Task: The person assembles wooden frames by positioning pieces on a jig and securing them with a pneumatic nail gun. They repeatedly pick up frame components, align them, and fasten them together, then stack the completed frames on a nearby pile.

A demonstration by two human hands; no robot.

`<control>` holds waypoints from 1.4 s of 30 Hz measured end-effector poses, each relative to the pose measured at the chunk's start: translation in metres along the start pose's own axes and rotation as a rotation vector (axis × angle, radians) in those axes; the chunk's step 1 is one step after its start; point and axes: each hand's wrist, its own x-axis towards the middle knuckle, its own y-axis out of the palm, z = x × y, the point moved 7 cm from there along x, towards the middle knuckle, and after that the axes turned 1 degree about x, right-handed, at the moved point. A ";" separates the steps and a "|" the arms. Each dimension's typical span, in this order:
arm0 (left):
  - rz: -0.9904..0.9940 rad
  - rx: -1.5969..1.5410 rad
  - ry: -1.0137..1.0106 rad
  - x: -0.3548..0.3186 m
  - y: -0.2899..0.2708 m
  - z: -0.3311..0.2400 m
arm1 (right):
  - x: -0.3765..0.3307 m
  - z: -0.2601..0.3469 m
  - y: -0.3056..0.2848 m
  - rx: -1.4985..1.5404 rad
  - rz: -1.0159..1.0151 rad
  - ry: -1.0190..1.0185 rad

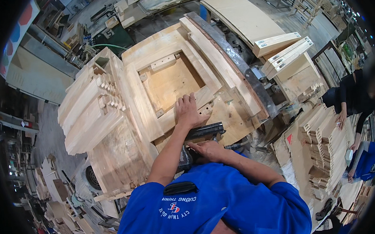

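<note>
A pale wooden frame (156,124) lies on a plywood board, with small wooden blocks along its inner edges. My left hand (187,113) lies on the frame's near rail, fingers stretched over it and thumb apart. Beside that thumb is a small block with drilled holes (206,109). Close to my body, a black metal bar (205,130) runs along the near side of the work. My right hand (208,150) is just below this bar, its index finger extended toward the black metal part (184,159). Its other fingers curl under, and what they hold is hidden.
Tenoned wooden pieces (89,115) are stacked to the left. Long wooden strips (222,61) lie beside a dark metal rail (235,56) on the right. Slotted boards (287,54) stand farther right. A person (354,95) is near a stack of wooden parts (329,142).
</note>
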 end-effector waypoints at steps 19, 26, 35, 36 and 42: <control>-0.049 0.046 0.023 0.004 0.008 -0.002 | -0.001 -0.006 0.000 0.079 -0.045 -0.070; -0.077 0.062 0.031 0.003 0.005 0.006 | 0.003 0.004 -0.026 0.061 0.215 0.057; -0.314 -0.835 -0.390 -0.003 -0.012 0.093 | -0.080 -0.037 -0.124 0.796 -0.127 0.419; -0.306 -0.920 -0.442 -0.004 -0.013 0.095 | -0.081 -0.040 -0.138 0.847 -0.174 0.504; 0.298 -1.104 -0.216 -0.023 0.023 -0.014 | -0.071 -0.071 -0.209 1.104 -0.526 0.558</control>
